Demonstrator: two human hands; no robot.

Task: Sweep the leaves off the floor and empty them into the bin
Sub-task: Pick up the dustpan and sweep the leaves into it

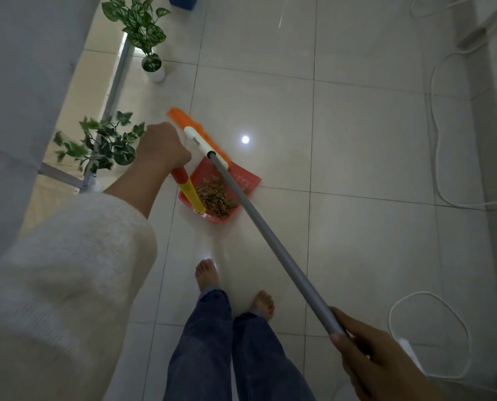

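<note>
Gripping the dustpan (241, 176) handle w/ your left hand (162, 146) and the broom (256, 224) pole w/ your right hand (377, 360), fingers curled round each, you had the leaves (217, 196) piled inside the dustpan on the floor, the broom head just past its lip. Sweeping looked about done. Next you'd need to lift the dustpan level & carry it to the bin, which wasn't clearly in view.

I log dustpan (243, 177): red plastic, flat on tiled floor (357, 140), mouth facing away from me, handle (190, 193) upright, red above yellow | leaves (216, 195): dry, brown, heaped inside the pan toward its rear wall, a few scraps nearer the lip | broom (270, 236): grey shaft slanting over the pan, white head and orange bristles at the pan's far lip
</note>
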